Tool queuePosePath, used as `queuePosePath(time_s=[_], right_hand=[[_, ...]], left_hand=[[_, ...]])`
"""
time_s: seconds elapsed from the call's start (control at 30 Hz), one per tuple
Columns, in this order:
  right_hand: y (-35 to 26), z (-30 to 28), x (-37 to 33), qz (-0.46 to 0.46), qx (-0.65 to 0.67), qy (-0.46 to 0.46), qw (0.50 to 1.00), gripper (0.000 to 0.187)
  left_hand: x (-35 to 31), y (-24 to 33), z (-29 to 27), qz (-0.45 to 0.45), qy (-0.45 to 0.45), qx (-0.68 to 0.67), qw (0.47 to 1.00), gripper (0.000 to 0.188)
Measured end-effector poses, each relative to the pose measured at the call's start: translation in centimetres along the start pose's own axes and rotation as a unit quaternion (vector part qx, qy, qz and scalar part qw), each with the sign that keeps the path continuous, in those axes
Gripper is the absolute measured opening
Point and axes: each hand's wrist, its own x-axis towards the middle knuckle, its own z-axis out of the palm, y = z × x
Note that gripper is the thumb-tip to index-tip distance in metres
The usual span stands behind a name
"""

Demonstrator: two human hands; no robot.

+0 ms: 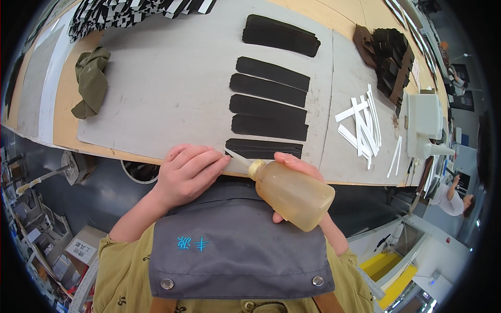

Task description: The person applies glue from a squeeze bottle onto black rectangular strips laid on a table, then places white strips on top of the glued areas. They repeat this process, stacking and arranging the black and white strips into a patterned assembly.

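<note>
My right hand (pixel 298 166) grips a squeeze bottle (pixel 292 194) of yellowish liquid with a gold collar and a white nozzle. The nozzle tip touches the left end of a black strip (pixel 271 147) lying at the near edge of the grey mat (pixel 172 78). My left hand (pixel 189 171) rests on the table edge beside the nozzle, fingers curled, close to that strip's left end. Several more black strips (pixel 269 99) lie in a column above it on the mat.
An olive cloth (pixel 92 79) lies at the left of the mat. White paper strips (pixel 364 125) are scattered to the right, beside stacks of dark pieces (pixel 390 58) and a white machine (pixel 425 122). Another person (pixel 455 198) works at the far right.
</note>
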Motion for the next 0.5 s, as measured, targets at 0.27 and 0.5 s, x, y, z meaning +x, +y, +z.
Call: queuePosePath(time_s=[0.27,0.5], right_hand=[[-0.5,-2.2,-2.5,0.138,0.212,0.311,0.916,0.121],[-1.3,-4.5,-5.0,0.153,0.116,0.420,0.887,0.124]], left_hand=[[2.4,0.0,-2.0,-0.058,-0.039,0.036,0.997,0.039],[4.3,-1.2,-1.1,-0.078,-0.111,0.057,0.989,0.037]])
